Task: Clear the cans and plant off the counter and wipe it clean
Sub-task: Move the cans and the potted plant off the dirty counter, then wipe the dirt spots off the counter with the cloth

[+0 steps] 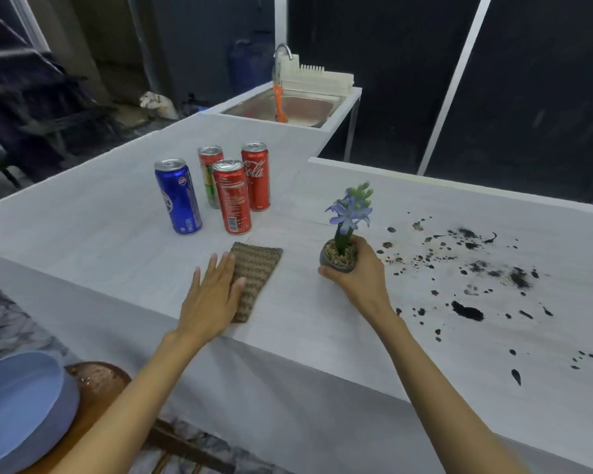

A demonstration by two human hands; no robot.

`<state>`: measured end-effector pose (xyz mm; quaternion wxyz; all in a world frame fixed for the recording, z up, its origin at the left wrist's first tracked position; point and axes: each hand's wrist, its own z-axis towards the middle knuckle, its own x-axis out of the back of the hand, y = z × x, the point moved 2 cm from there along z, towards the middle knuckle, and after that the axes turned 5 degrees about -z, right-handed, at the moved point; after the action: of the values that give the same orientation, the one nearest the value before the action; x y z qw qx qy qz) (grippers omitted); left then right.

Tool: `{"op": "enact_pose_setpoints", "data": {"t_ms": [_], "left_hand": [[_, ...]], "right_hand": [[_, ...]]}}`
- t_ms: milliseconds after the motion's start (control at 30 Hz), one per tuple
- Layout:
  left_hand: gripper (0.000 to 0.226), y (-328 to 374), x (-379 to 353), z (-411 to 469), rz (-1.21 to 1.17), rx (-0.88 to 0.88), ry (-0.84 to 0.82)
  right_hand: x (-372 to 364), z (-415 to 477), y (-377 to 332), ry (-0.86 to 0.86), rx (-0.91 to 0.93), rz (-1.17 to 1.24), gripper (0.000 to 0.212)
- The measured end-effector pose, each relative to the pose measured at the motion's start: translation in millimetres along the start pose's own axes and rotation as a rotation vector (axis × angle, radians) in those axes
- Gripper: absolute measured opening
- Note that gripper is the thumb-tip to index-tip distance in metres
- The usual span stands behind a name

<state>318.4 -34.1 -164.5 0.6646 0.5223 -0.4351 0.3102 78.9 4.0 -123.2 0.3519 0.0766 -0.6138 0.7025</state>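
Note:
A small grey pot with a purple flower, the plant [348, 213], stands on the white counter [100, 234]; my right hand [360, 271] is wrapped around the pot. My left hand [213, 295] lies flat, fingers apart, on the near end of a brown woven cloth [257, 268]. Behind the cloth stand several upright cans: a blue Pepsi can [178, 196], a red can [232, 196], a Coca-Cola can [256, 176] and a partly hidden red and green can [210, 169]. Black dirt spots [476, 271] are scattered over the counter to the right of the plant.
A steel sink [288, 106] with a tap, an orange brush and a white dish rack [317, 78] sits at the far end. A blue basin [18, 405] rests on a wooden stool [96, 381] at the lower left, below the counter's front edge.

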Motion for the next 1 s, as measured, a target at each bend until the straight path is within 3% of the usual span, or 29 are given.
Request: {"op": "enact_pose_setpoints", "data": {"t_ms": [200,467,667,800,900,1000], "left_hand": [[0.056,-82,33,2,0.019,0.121,-0.003],[0.057,-141,58,10,0.043,0.103,-0.032],[0.056,-152,57,20,0.044,0.029,-0.060],[0.056,-149,52,17,0.041,-0.029,-0.096],[0.056,-138,47,8,-0.010,-0.089,-0.120],[0.055,-121,38,0,-0.050,-0.152,-0.128]], "right_hand": [[-94,10,-59,-0.171,0.049,0.081,0.060],[-210,21,-116,-0.275,0.081,0.081,0.069],[-244,25,-117,-0.259,0.088,0.002,0.069],[-244,21,-114,-0.319,0.096,0.000,0.082],[-225,13,-101,-0.250,0.078,-0.153,0.071],[-205,-3,-78,-0.179,0.066,-0.600,0.054]]}}
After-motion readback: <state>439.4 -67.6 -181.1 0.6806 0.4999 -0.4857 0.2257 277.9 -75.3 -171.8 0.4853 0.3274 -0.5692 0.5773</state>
